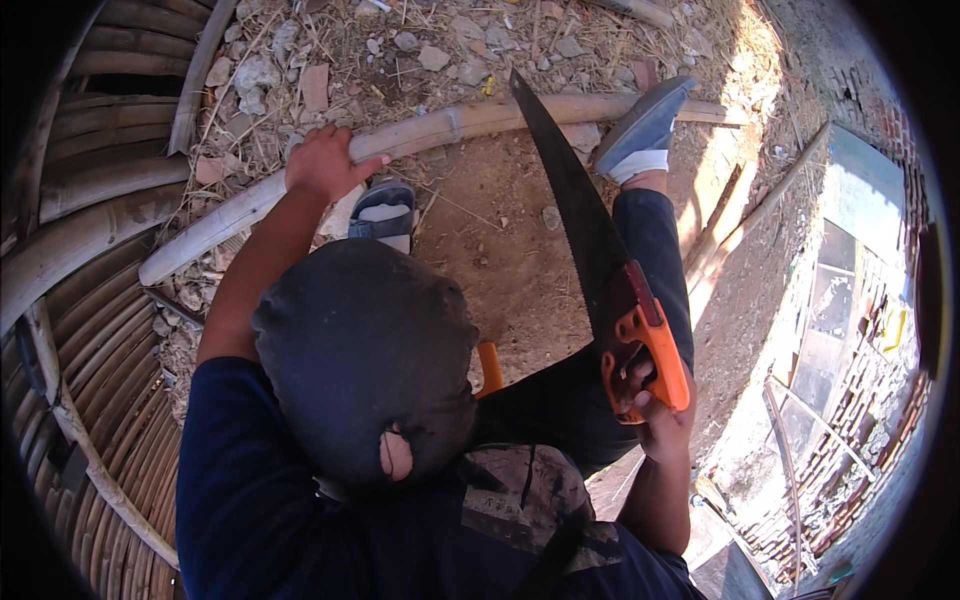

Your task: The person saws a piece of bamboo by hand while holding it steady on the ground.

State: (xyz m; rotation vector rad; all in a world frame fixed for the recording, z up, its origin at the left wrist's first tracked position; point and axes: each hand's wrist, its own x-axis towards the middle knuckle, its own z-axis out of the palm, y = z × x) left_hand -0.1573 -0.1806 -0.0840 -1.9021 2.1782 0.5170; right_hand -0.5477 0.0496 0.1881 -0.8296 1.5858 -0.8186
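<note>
A long pale bamboo pole (440, 128) lies across the ground in front of me. My left hand (325, 165) grips it towards its left end, fingers over the far side and thumb stretched along the top. In my right hand (660, 415) is a handsaw (570, 185), held by its orange handle with the dark blade pointing up and away. The blade's tip end crosses the pole in the picture; I cannot tell whether they touch. My right shoe (640, 130) is at the pole's right part, and the left shoe (383, 212) is beside the pole near my left hand.
Stones and dry straw (470, 50) litter the ground beyond the pole. Bamboo slats (110, 430) line the left side. A brick wall (850, 480) with leaning boards (835, 280) is on the right. A dark cloth-covered round shape (365, 350) hides part of an orange object (489, 368).
</note>
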